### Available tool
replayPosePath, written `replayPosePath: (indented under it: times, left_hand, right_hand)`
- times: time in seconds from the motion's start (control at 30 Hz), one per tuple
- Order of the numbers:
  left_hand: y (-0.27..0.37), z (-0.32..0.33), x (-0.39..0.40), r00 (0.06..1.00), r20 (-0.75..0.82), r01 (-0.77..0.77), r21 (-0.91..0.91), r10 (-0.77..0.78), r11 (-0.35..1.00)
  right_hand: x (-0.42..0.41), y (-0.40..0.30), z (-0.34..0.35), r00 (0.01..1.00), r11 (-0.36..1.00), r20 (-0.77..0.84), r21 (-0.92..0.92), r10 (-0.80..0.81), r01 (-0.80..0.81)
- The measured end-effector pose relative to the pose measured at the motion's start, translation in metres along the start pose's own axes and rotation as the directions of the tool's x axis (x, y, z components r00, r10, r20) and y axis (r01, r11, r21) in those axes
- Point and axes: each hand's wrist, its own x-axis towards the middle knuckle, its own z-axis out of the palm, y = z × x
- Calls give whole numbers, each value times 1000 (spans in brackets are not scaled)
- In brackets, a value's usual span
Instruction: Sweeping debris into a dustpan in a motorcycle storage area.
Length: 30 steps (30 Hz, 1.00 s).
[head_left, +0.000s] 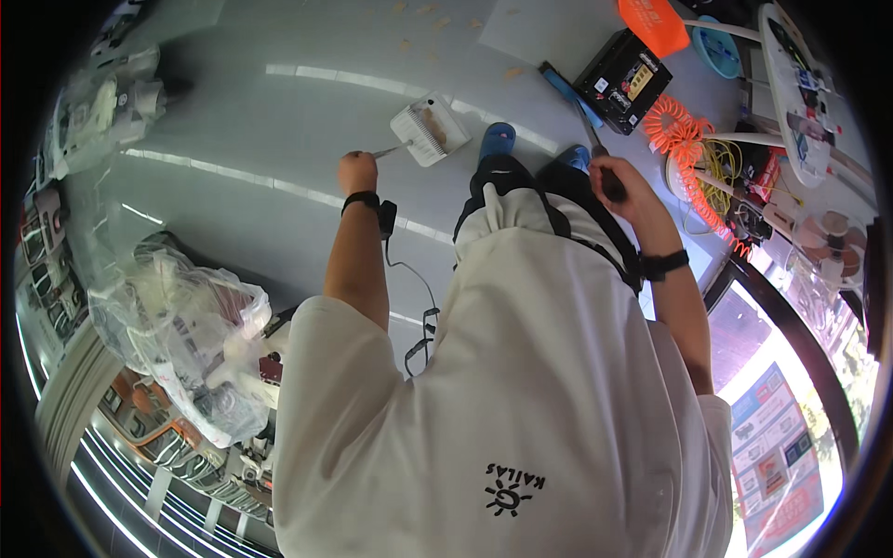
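My left hand [358,172] is closed around the thin handle of a white dustpan [453,127] with a row of comb teeth. The pan is at floor level, left of my blue slippers [497,139], with brown scraps in it. In my right hand [623,190] is the dark handle of a broom, its fingers wrapped round it. The broom's blue head [571,96] is low down beside a black box [623,81]. Several light brown scraps [514,72] are scattered on the grey floor beyond the dustpan.
Coiled orange hose [675,132], yellow cable [722,167] and a fan [834,244] crowd the right side near a white round table [795,97]. A blue basin [716,47] is at upper right. Plastic-covered items [188,328] stand at left. A black cable hangs by my left wrist.
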Motion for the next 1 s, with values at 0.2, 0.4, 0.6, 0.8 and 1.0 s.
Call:
replayPosePath:
  times: [0.2,0.4,0.6,0.8,1.0]
  left_hand:
    - [34,3,-8,989,-148,9,193,20,981]
    - [48,-5,1,985,-171,16,224,23,975]
    - [54,-2,0,970,-225,-25,300,97,954]
    - [55,-2,-1,965,-250,0,288,75,958]
    - [59,-2,-6,959,-273,5,290,77,957]
  right_hand:
    - [20,7,50,988,848,-136,-511,79,-138]
    - [5,16,42,983,670,-145,-719,116,-185]
    - [-5,12,42,985,573,-138,-800,107,-175]
    - [-17,13,33,997,592,-77,-803,16,-72]
    - [-23,23,13,994,822,-44,-566,-103,60]
